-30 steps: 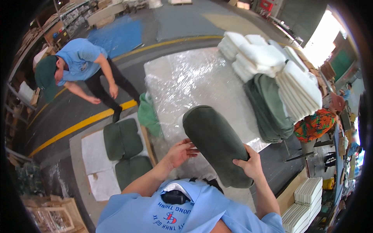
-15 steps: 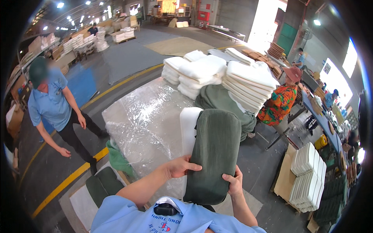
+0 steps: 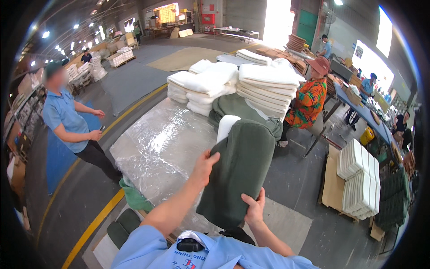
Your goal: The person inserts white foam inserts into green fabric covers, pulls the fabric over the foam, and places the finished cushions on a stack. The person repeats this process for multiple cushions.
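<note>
Two bare hands hold one dark green cushion cover [image 3: 239,172] upright over the plastic-wrapped table [image 3: 161,143]. Left hand [image 3: 205,167] grips the cover's left edge about halfway up, fingers [image 3: 214,157] curled over onto the front face, thumb hidden behind the fabric. Right hand [image 3: 254,207] pinches the lower right corner, fingers [image 3: 260,195] closed on the fabric's edge from the side. Cover hangs between the two hands, tilted slightly, its lower end near the person's chest. White foam pad [image 3: 226,127] sticks out of the cover's open top end.

Beyond the cover: stacked white foam cushions [image 3: 264,83] and a pile of more green covers [image 3: 235,107] on the far side of the table. Seated person in an orange patterned top [image 3: 309,103] just beside that stack. Person in a blue shirt [image 3: 67,119] stands on the floor to the left, well apart. Stack of white pads [image 3: 360,181] on a pallet at right.
</note>
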`<state>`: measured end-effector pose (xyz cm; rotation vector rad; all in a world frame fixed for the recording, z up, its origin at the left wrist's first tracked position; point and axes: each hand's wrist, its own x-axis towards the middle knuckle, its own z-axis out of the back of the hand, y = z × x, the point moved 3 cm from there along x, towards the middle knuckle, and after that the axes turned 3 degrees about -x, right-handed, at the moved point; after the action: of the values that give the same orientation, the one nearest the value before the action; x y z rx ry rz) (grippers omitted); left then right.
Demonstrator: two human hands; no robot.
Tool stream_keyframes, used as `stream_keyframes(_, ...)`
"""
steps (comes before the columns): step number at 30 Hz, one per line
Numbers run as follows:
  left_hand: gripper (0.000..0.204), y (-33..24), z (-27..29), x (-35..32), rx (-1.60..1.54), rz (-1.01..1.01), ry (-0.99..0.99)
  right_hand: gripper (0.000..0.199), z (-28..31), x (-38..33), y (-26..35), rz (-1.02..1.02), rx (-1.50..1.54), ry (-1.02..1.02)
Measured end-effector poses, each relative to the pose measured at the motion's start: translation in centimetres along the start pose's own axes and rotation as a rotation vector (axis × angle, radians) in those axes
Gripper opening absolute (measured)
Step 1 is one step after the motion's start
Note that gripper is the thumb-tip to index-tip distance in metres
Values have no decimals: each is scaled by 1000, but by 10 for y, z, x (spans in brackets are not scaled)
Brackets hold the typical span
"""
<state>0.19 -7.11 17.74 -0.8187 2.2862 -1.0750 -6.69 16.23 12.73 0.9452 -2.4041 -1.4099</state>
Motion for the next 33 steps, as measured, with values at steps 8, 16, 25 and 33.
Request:
stream_keyframes(8,26,73,16,39,1106,-151,195,61,-50,-64,-43,-462,-90,158)
stream_keyframes(16,26,135,74,-42,1240,40,222,40,30,-73,-43,-515,-730,783)
stream_keyframes(25,33,154,54,-52,1120,291,186,34,165,45,3,-373,-756,-70)
stream_keyframes(33,36,166,47,-3,602,1000,265,31,96,127,-7,-386,-1139,584)
